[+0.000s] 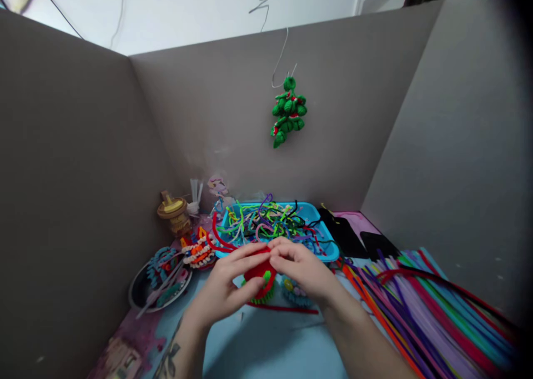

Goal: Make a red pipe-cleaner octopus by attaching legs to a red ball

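Note:
Both of my hands meet over the blue work surface around a red and green pipe-cleaner piece (263, 270). My left hand (229, 279) grips its left side, with the thumb lying across the front. On the far side, my right hand (297, 262) pinches the top edge with bent fingers; what lies between the fingertips is partly hidden. A red pipe cleaner (219, 237) curves up and out behind my left hand. Another red pipe cleaner (287, 310) lies flat just below the piece. Close under my right hand is a blue fuzzy piece with a yellow spot (293, 293).
A blue tray (333, 251) of tangled pipe-cleaner scraps stands behind my hands. Long coloured pipe cleaners (441, 307) spread at right. On the left are a round dish (135, 295) and a brown, yellow-topped container (177, 215). A green ornament (288, 112) hangs before the grey partition (208, 101).

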Motion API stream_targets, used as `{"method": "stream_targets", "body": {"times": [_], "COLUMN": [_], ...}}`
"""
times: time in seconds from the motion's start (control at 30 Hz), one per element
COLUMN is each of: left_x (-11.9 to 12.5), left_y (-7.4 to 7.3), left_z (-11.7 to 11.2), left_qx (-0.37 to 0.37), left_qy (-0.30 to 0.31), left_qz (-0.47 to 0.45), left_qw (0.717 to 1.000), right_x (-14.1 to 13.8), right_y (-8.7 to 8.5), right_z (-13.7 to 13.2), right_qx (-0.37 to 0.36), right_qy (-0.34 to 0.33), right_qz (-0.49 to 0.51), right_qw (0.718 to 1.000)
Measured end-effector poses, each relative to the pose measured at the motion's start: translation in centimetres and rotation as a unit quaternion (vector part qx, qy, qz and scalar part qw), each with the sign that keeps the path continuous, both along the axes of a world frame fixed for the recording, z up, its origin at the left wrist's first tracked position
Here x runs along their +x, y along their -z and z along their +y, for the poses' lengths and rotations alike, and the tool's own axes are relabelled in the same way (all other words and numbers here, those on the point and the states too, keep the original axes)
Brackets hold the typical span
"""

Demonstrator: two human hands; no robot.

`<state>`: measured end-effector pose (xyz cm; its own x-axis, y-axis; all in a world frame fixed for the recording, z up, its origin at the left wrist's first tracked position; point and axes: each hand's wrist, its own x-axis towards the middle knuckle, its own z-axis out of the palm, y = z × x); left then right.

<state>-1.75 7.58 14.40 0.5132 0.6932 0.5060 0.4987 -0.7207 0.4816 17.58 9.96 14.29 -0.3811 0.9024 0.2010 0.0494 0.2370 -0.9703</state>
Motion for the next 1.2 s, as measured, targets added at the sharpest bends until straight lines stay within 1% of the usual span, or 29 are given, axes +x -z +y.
{"method": "stream_targets", "body": {"times": [0.07,0.13,0.2,0.23,0.27,0.33,0.4,0.43,0.53,0.67,0.8,0.97,1.1,1.17,1.2], "left_x": [-0.2,-0.2,-0.2,-0.2,-0.2,-0.1,0.1,0.2,0.5,0.8,0.9,1.2,1.3,1.4,1.4], "left_y": [0.3,0.5,0.5,0.6,0.6,0.6,0.6,0.5,0.5,0.7,1.0,1.2,1.4,1.5,1.6], "left_z": [0.3,0.5,0.7,0.8,0.8,0.8,0.7,0.7,0.6,0.6,0.6,0.6,0.7,0.9,0.9], "left_qx": [-0.003,0.001,0.007,0.010,0.013,0.023,0.041,0.052,0.099,0.172,0.219,0.229,0.247,0.260,0.268], "left_qy": [-0.010,-0.025,-0.044,-0.052,-0.058,-0.066,-0.076,-0.083,-0.111,-0.148,-0.158,-0.164,-0.186,-0.201,-0.207], "left_qz": [-0.025,-0.044,-0.056,-0.057,-0.055,-0.042,-0.024,-0.015,0.007,0.023,0.029,0.016,-0.002,-0.009,-0.010], "left_qw": [1.000,0.999,0.997,0.997,0.997,0.997,0.996,0.995,0.989,0.974,0.963,0.959,0.951,0.944,0.941], "right_x": [0.1,0.1,0.1,0.1,0.1,0.0,-0.1,-0.2,-0.6,-1.2,-1.5,-1.7,-2.0,-2.3,-2.4], "right_y": [-0.1,-0.1,0.2,0.4,0.5,0.6,0.6,0.6,0.7,0.9,0.9,0.8,1.1,1.2,1.3], "right_z": [0.1,0.3,0.5,0.7,0.8,0.8,0.6,0.5,0.1,-0.2,-0.4,-0.6,-0.6,-0.7,-0.7], "right_qx": [0.003,-0.014,-0.028,-0.018,0.007,0.091,0.183,0.220,0.287,0.332,0.343,0.317,0.293,0.264,0.247], "right_qy": [0.000,0.011,0.045,0.069,0.096,0.157,0.214,0.232,0.243,0.244,0.238,0.237,0.291,0.301,0.293], "right_qz": [0.009,0.032,0.053,0.058,0.054,0.027,-0.017,-0.036,-0.064,-0.088,-0.089,-0.074,-0.062,-0.047,-0.040], "right_qw": [1.000,0.999,0.997,0.996,0.994,0.983,0.959,0.947,0.924,0.907,0.904,0.915,0.909,0.915,0.923]}}
